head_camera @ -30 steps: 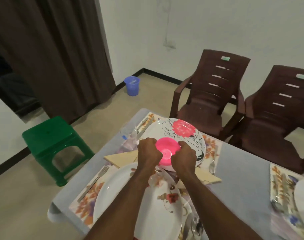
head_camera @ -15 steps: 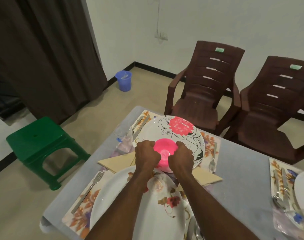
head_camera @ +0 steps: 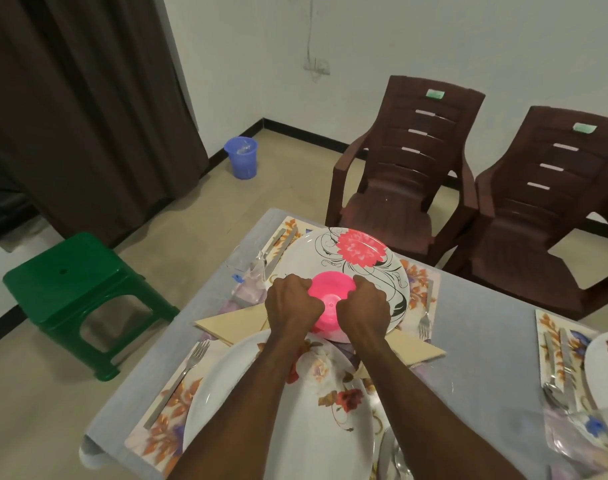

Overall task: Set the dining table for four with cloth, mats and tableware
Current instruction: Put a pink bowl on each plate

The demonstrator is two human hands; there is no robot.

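pink bowl (head_camera: 328, 299) between curled fingers (head_camera: 297, 289)

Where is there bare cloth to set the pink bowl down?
Bare cloth lies between the far plate with its mat and the right-hand mat. It is crowded where both hands, left and right, hold the pink bowl: plates, napkins, glass.

Home dining room, likely: set table (head_camera: 486, 341), plastic chairs (head_camera: 410, 174), curtain (head_camera: 87, 98).
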